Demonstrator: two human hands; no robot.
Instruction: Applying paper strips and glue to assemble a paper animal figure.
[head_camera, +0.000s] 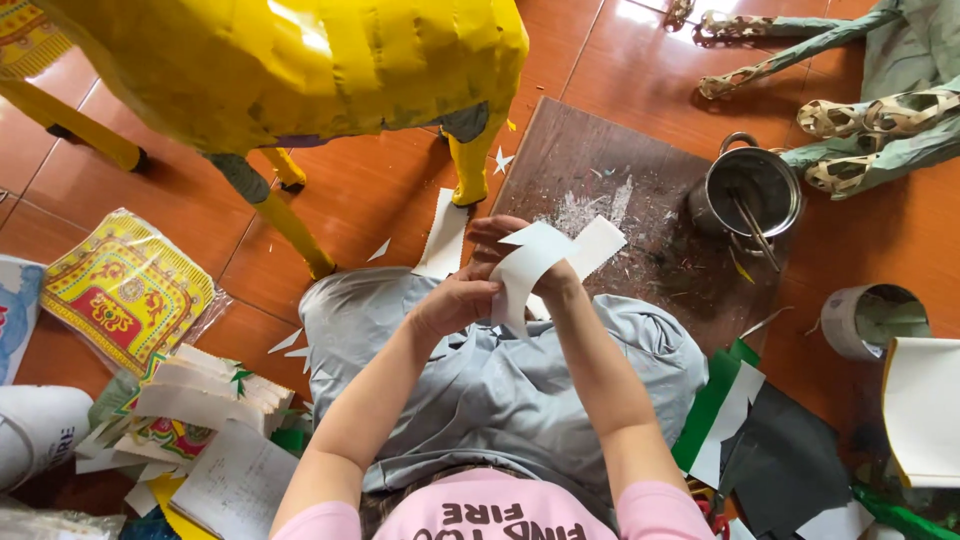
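Observation:
Both my hands are raised above my lap, together on a white paper strip (548, 258) with a zigzag cut edge. My left hand (455, 300) pinches the strip's lower part, which curls down. My right hand (505, 238) holds it from behind, its fingers partly hidden by the paper. Another white zigzag strip (444, 235) lies on the floor just beyond my hands, beside a yellow leg of a large yellow paper animal figure (300, 60).
A dark wooden board (640, 220) with paper scraps lies ahead. On its right stand a metal pot (750, 190) with sticks and a tape roll (868, 318). Paper stacks (210, 400) and a yellow patterned packet (125, 290) lie left; green, white and dark sheets (760, 440) lie right.

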